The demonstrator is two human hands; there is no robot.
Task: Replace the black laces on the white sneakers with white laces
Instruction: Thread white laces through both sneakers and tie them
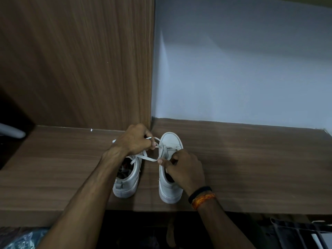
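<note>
On the brown wood-grain shelf [251,168], over the right white leather sneaker [169,178], left hand [136,141] and right hand [185,168] each pinch the flat white lace [150,159] — knot-tying, apparently — next, draw both loops snug.

Bare surface [251,168] runs wide to the right of the frame and at left. A wood panel [80,60] and wall [233,69] close the back. Both sneakers [169,186] sit mid-frame, a narrow gap between them.
</note>
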